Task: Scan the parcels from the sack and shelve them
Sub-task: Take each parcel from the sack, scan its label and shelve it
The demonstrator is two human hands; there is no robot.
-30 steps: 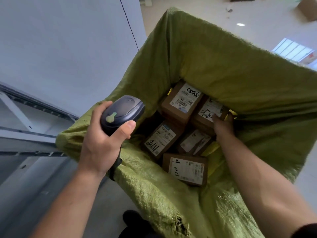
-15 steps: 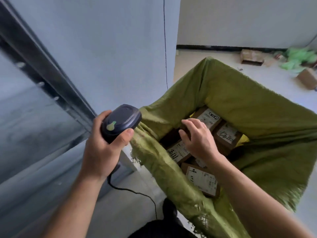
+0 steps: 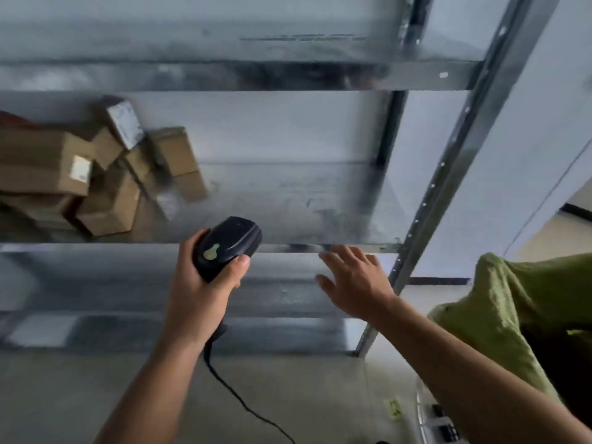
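Seems done shelving: grips scanner [image 3: 229, 246] in left hand [image 3: 198, 293], holds right hand [image 3: 355, 283] empty, fingers [image 3: 333, 262] apart, by shelf [image 3: 320, 203]; calls for reaching into sack [image 3: 499, 302].

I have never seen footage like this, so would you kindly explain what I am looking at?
There is no machine: a person wears a camera on the head, looking down at their own bare hands. The left hand grips a dark corded barcode scanner. The right hand holds nothing, its fingers spread near the front edge of a metal shelf. Brown cardboard parcels lie piled on that shelf, to the left. The green sack stands at the right.
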